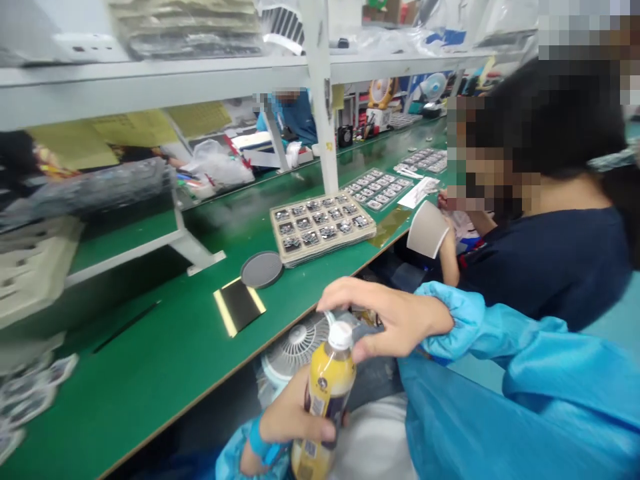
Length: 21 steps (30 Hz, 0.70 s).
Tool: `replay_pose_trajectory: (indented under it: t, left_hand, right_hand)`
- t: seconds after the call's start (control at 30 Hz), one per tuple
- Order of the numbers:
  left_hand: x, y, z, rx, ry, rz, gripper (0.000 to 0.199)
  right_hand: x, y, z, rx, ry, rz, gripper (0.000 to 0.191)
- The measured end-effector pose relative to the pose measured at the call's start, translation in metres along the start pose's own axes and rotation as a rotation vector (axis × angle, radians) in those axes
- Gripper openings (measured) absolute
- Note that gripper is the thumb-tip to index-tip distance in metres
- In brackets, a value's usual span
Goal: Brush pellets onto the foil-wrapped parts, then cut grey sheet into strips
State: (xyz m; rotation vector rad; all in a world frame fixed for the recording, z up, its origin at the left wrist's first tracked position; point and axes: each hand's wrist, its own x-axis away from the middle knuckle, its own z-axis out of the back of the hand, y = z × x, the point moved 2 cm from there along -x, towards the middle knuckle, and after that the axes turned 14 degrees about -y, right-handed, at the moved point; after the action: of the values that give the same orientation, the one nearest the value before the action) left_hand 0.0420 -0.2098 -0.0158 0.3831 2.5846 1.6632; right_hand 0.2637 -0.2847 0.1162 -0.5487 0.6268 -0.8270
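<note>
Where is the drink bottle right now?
The bottle is low in the middle of the head view, gripped by the left hand, with the right hand at its white cap.

Bright, even overhead light falls on the green bench [150, 373] with soft shadows. The left edge smears with motion blur; the shelf [150, 80] bows from wide-angle distortion.

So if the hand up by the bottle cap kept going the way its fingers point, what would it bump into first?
The right hand points left, over the white cap of the yellow bottle. Going straight on, it would probably meet the edge of the green table first, near the black and yellow card, though depth is hard to judge.
</note>
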Motion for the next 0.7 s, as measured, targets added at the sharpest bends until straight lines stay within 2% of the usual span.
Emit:
replay_pose_trajectory:
  t: [0.07,0.13,0.2,0.23,0.3,0.33,0.4,0.43,0.5,0.57,0.6,0.7]
  left_hand:
    - [0.001,0.007,-0.001,-0.050,0.086,-0.047,0.055]
    - [0.004,0.014,-0.001,-0.095,0.146,-0.066,0.053]
    - [0.008,0.020,-0.003,-0.132,0.177,-0.067,0.053]
    - [0.011,0.021,-0.004,-0.142,0.187,-0.063,0.053]
    - [0.017,0.021,-0.006,-0.159,0.216,-0.050,0.055]
    - [0.019,0.020,-0.008,-0.171,0.240,-0.046,0.057]
    - [0.024,0.019,-0.010,-0.214,0.291,-0.042,0.060]
    - [0.027,0.018,-0.012,-0.246,0.316,-0.040,0.062]
    - [0.031,0.017,-0.016,-0.318,0.369,-0.045,0.064]
    - [0.035,0.017,-0.021,-0.383,0.422,-0.071,0.063]
    - [0.036,0.018,-0.024,-0.411,0.453,-0.091,0.062]
    - [0.038,0.025,-0.028,-0.523,0.622,-0.173,0.053]
  right_hand:
    - [-0.008,0.005,-0.002,0.004,-0.019,-0.193,0.038]
    - [-0.016,0.006,-0.002,0.067,-0.081,-0.253,0.028]
    - [-0.024,0.000,0.000,0.118,-0.133,-0.167,0.021]
    - [-0.028,-0.003,0.001,0.128,-0.156,-0.129,0.025]
    - [-0.035,-0.007,0.003,0.140,-0.203,-0.151,0.043]
    - [-0.039,-0.007,0.004,0.151,-0.222,-0.200,0.044]
    - [-0.043,-0.008,0.003,0.165,-0.275,-0.249,0.031]
    - [-0.045,-0.010,0.003,0.157,-0.305,-0.219,0.025]
    - [-0.044,-0.013,0.003,0.108,-0.331,-0.070,0.017]
    - [-0.038,-0.014,0.008,0.043,-0.259,0.070,0.019]
    - [-0.033,-0.013,0.011,0.018,-0.192,0.094,0.022]
    - [-0.014,0.001,0.016,-0.027,0.014,-0.011,0.028]
